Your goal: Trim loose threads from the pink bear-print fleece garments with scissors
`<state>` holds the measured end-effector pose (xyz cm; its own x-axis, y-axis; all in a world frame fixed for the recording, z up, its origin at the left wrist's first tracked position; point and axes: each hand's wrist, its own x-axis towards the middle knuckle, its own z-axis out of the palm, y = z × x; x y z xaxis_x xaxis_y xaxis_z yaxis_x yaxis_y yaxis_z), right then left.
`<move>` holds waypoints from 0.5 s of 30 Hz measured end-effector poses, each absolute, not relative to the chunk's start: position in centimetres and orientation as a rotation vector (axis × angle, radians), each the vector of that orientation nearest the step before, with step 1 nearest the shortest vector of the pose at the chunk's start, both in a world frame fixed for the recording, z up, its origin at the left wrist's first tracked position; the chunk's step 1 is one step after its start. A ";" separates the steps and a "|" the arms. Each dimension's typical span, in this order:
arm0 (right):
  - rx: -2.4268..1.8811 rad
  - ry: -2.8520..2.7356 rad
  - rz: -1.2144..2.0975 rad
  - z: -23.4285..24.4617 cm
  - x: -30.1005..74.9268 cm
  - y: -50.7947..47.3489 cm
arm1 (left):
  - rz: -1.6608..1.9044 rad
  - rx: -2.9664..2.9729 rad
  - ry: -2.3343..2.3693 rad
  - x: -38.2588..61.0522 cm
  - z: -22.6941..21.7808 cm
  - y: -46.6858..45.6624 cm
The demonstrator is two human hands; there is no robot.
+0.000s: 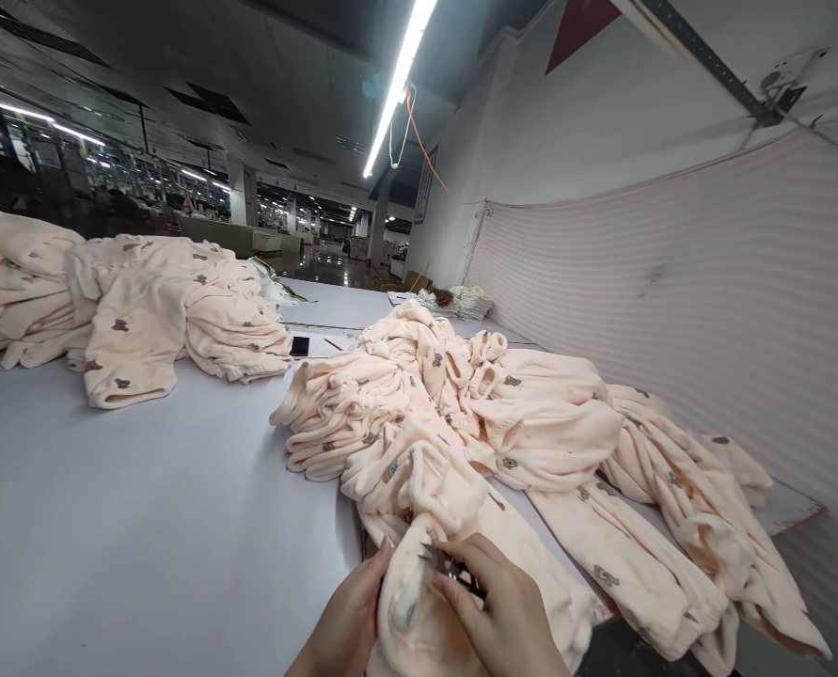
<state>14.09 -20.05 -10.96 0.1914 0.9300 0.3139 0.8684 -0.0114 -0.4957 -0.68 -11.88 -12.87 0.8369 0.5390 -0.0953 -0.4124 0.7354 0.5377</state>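
My left hand grips the edge of a peach fleece garment with small brown bear prints, at the bottom centre of the head view. My right hand is closed on a small pair of thread snips, whose blades touch the garment's cuff. The garment is the near end of a loose heap of the same peach garments that spreads to the right over the table.
The white table stretches away to the left. A stacked pile of the same garments lies at the far left. A black phone rests mid-table. A striped cloth wall runs along the right. White bundles sit further back.
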 end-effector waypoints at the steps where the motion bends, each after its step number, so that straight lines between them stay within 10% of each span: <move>1: -1.866 -1.679 0.141 -11.1 14.2 -20.1 | 0.513 0.509 0.249 -0.6 -13.0 -11.8; 15: -1.810 -1.473 0.321 -11.4 15.9 -18.4 | 0.465 0.391 0.220 0.0 -14.6 -10.5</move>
<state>15.90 -18.45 -11.42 0.3011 0.9163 0.2641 0.7234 -0.0390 -0.6893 0.02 -10.50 -14.57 0.8725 0.4744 -0.1169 -0.3915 0.8219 0.4137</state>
